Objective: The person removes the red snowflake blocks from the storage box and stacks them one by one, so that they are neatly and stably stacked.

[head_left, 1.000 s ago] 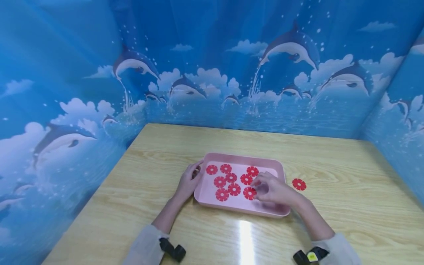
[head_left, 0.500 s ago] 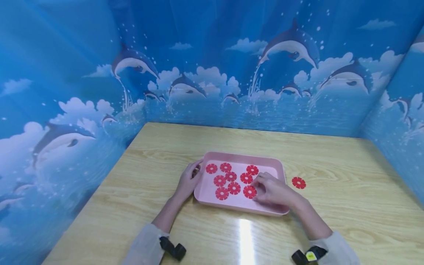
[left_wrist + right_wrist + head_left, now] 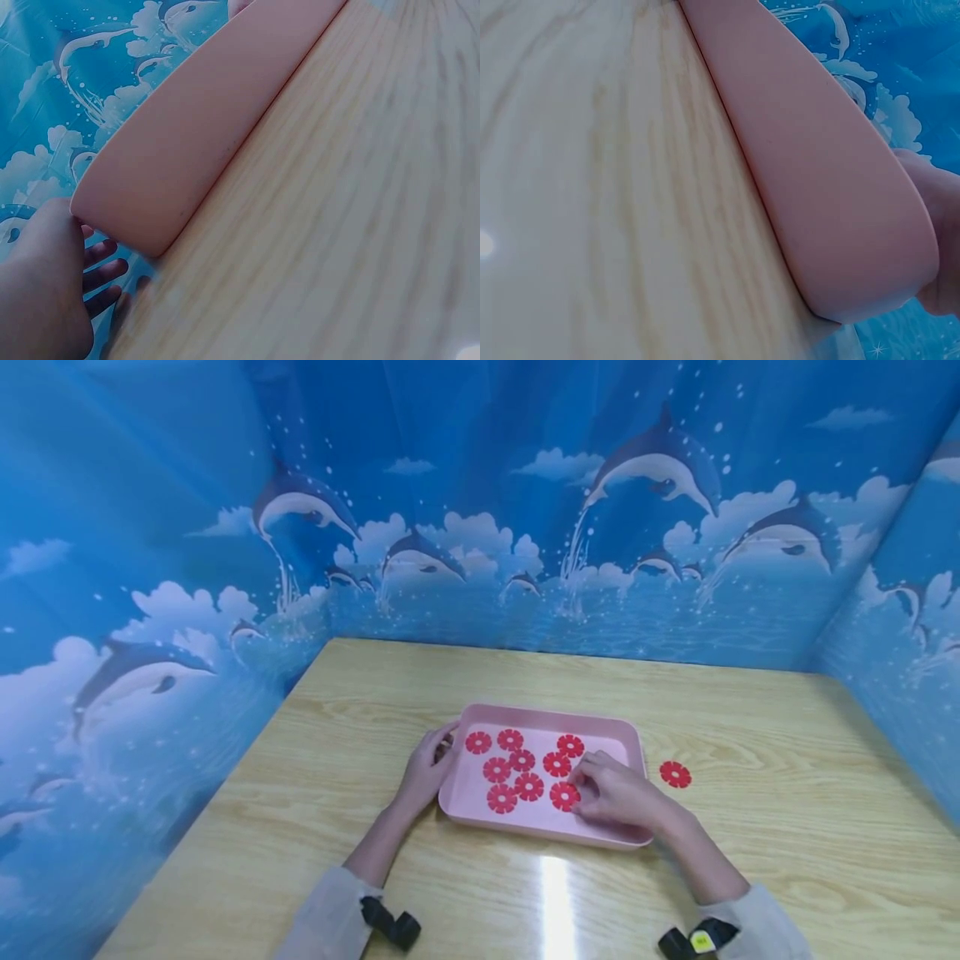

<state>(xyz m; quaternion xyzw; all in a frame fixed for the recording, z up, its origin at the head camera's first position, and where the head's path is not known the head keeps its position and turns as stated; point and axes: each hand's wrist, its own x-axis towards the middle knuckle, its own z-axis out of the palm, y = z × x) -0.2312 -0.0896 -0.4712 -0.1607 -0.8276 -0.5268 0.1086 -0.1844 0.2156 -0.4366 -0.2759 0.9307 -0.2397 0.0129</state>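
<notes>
On the wooden table is a pink tray (image 3: 525, 827), with several red notched discs (image 3: 529, 787) lying flat in it. My left hand (image 3: 427, 770) touches the tray's left end from outside; in the left wrist view the hand (image 3: 49, 277) is at the tray's corner, fingers spread and loosely bent. My right hand (image 3: 617, 789) reaches over the tray's right part, thumb and index finger bent at the edge of the front right red disc (image 3: 564, 797). The right wrist view shows part of the hand (image 3: 937, 225) behind the tray wall (image 3: 810, 150).
One more red disc (image 3: 676, 774) lies on the table, right of the tray. A blue curtain (image 3: 480, 610) with dolphins stands behind the table (image 3: 360, 693) and along its sides. Black wrist devices are on both forearms.
My right fingers have closed in slightly at the front right disc and the right forearm has shifted a little left. The left hand keeps its place at the tray.
</notes>
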